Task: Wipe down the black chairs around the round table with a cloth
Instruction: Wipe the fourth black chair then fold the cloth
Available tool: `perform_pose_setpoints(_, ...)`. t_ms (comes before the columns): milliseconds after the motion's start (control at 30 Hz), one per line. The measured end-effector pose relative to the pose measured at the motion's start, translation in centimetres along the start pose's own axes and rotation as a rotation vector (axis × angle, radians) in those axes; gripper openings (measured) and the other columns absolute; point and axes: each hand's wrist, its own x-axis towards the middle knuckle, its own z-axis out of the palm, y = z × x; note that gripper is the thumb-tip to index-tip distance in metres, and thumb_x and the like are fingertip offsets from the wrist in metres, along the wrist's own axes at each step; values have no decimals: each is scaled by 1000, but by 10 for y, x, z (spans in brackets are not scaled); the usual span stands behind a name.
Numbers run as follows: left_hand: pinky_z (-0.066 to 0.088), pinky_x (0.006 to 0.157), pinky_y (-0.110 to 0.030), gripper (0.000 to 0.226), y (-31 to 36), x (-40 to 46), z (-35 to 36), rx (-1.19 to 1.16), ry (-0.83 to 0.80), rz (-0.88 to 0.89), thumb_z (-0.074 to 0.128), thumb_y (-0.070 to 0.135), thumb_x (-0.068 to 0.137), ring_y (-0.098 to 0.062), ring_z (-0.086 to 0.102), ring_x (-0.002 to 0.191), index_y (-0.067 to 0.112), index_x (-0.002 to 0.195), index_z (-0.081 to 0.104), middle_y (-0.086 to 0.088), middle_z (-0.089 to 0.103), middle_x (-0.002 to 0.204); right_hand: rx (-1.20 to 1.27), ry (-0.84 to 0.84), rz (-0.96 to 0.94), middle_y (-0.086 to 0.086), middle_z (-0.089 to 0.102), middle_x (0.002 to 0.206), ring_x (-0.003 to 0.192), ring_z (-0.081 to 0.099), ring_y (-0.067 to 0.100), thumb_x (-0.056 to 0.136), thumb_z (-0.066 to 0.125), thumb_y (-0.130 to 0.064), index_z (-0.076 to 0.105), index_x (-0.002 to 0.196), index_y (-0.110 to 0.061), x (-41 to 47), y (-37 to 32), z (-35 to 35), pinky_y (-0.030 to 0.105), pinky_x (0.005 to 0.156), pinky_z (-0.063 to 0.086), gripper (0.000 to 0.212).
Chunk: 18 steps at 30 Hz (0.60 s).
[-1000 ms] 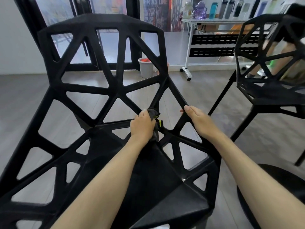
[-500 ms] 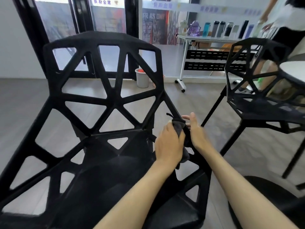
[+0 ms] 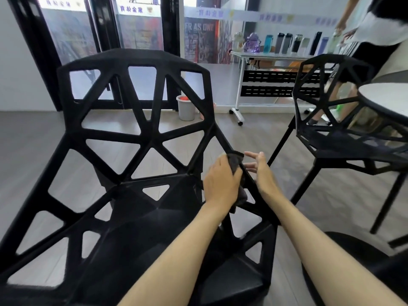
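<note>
Even, fairly bright daylight is admitted through the glass doors [image 3: 141, 62] at the far side; a pale sheen is cast on the floor [image 3: 33, 151] before them; straight lines are bowed by the wide lens toward the edges; the near chair [image 3: 136, 138] is rendered as a dark silhouette, perhaps slightly motion-softened.

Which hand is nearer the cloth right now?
Left. The left hand grips the cloth, pressing it against the chair strut. The right hand is open just to the cloth's right, across the strut, fingers spread, apparently not touching it.
</note>
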Motion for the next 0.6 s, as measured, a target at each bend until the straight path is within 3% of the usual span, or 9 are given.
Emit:
perform_pose_setpoints(67,53,92,-44,48,8,-9,3,-25,10,-24,55,41,103,-25,62,113,17,143,46,-2,64,124,224,136,62,0,67,127,130,52,16,110,13,-48,63,129,-32,-3,-2,-14,53,115,32,57)
perform_pose_setpoints(167,52,88,-39,55,5,-45,14,24,-33,49,60,40,101,-24,62,109,15,147,42,-2,63,126,398,287,85,-2,66,131,133,50,10,110,18,-46,65,129,-29,-3,-3,-43,50,117,31,54)
perform_pose_setpoints(300,47,69,-31,42,10,-74,28,284,53,360,64,44,89,-22,62,92,15,119,57,2,62,102,363,248,112,-1,69,128,132,51,15,109,17,-55,65,127,-29,3,-3,-56,50,113,34,58)
perform_pose_setpoints(467,51,67,-35,47,2,-70,25,369,37,679,67,46,83,-24,57,92,17,119,58,0,60,103,334,233,192,1,68,128,134,51,19,107,15,-60,65,130,-23,3,3,-53,50,109,37,66)
perform_pose_setpoints(533,45,63,-33,48,0,-65,27,409,63,722,70,45,80,-22,57,85,16,116,59,0,60,101,332,236,208,8,66,130,131,52,23,109,13,-55,65,127,-16,2,4,-45,46,102,39,67)
perform_pose_setpoints(600,40,63,-31,49,-1,-52,29,437,95,629,71,44,82,-21,58,82,15,119,59,0,61,100,353,260,188,14,66,131,126,55,25,111,14,-51,65,121,-14,-2,3,-37,43,102,41,65)
